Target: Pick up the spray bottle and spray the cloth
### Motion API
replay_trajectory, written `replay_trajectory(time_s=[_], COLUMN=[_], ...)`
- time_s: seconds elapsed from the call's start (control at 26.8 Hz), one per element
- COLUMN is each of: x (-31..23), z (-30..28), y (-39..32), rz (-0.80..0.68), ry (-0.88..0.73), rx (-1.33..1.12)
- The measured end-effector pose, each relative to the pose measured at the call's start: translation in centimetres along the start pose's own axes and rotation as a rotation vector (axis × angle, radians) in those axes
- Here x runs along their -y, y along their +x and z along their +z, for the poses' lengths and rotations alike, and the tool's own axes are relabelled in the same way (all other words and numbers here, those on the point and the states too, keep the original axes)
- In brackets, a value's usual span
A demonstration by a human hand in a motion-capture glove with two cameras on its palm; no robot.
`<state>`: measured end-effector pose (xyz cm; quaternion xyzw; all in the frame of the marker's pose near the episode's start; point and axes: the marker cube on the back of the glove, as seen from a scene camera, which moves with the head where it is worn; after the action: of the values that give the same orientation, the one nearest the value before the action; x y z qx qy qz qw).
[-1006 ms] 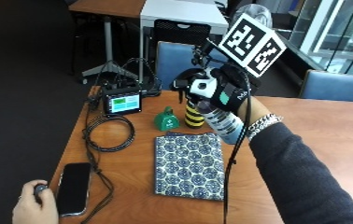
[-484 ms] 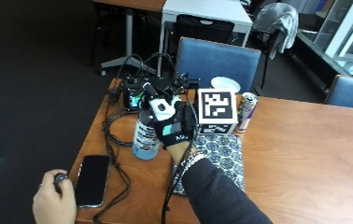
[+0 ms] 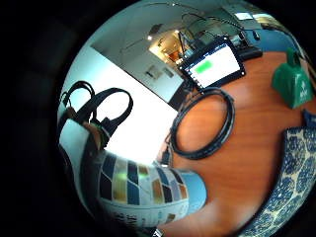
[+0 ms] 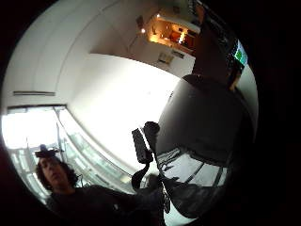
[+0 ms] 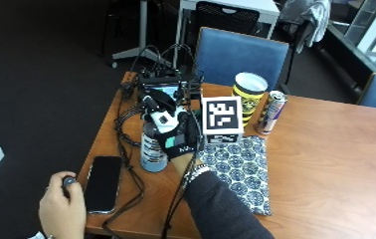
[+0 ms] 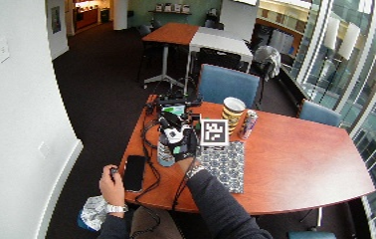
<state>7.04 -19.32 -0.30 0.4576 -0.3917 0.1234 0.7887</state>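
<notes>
Spray bottle (image 5: 152, 149) in the hand's (image 5: 178, 139) grasp beside the cloth (image 5: 241, 169); green bell (image 3: 292, 84) only in palm view.

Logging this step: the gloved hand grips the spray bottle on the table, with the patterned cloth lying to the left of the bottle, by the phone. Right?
Not quite. In the outside view the gloved right hand does grip the spray bottle, but the patterned cloth lies on the other side of the bottle from the phone.
</notes>
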Motion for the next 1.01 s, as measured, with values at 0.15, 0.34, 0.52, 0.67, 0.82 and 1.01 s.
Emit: replay_trajectory(time_s=[0.15,0.34,0.52,0.67,0.82,1.01], x=[0.3,-0.3,-1.1,-1.1,-0.6,-1.2], z=[-0.3,-0.3,-0.4,-1.0,-0.8,-1.0], y=[-0.9,-1.3,-1.0,-0.9,-1.4,-0.6], rz=[-0.026,-0.034,-0.026,-0.024,-0.003,0.040], ry=[0.022,0.043,0.032,-0.009,-0.089,-0.107], rx=[-0.040,-0.053,-0.035,-0.019,0.006,-0.058])
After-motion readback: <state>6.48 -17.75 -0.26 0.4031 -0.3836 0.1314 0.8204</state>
